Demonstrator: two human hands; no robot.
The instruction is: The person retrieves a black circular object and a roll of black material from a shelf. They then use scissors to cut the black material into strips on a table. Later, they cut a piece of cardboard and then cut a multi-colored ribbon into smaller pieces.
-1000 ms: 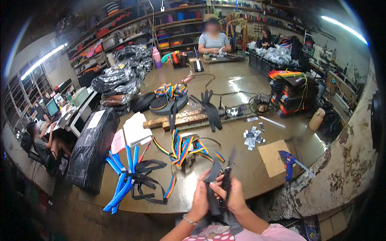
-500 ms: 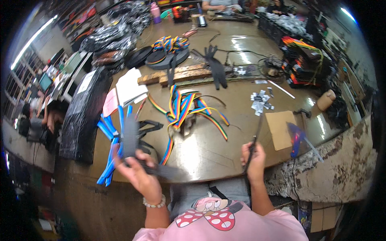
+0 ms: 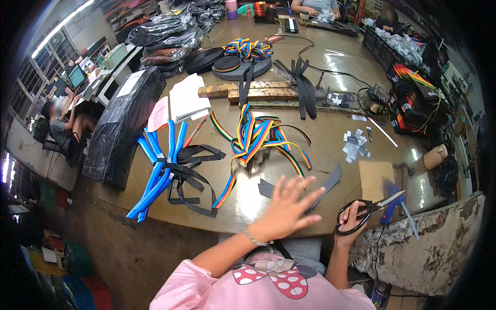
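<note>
My left hand (image 3: 290,205) is spread flat, palm down, near the table's front edge. Beneath it lies dark grey webbing (image 3: 330,182), whose ends show on both sides of the fingers; the hand hides its middle. In my right hand (image 3: 351,219) are black-handled scissors (image 3: 388,200), with fingers through the loops and blades pointing right. Beyond my left hand, a tangle of rainbow-striped ribbon (image 3: 253,139) rests on the table. Farther left are blue tubular strips (image 3: 155,191) in a bundle, with black straps (image 3: 194,178) lying across and beside them.
A blue glue gun (image 3: 386,216) and brown card (image 3: 375,178) lie beyond the scissors. Wooden bars (image 3: 263,92) cross mid-table, with rolled webbing (image 3: 206,59) behind. A black-wrapped package (image 3: 116,134) stands left. Small grey tags (image 3: 355,145) sit at right. Other people work farther off.
My left hand has swung right and let go of the dark webbing, which now lies on the table. My right hand has moved right, and the scissors have turned to point rightward.
</note>
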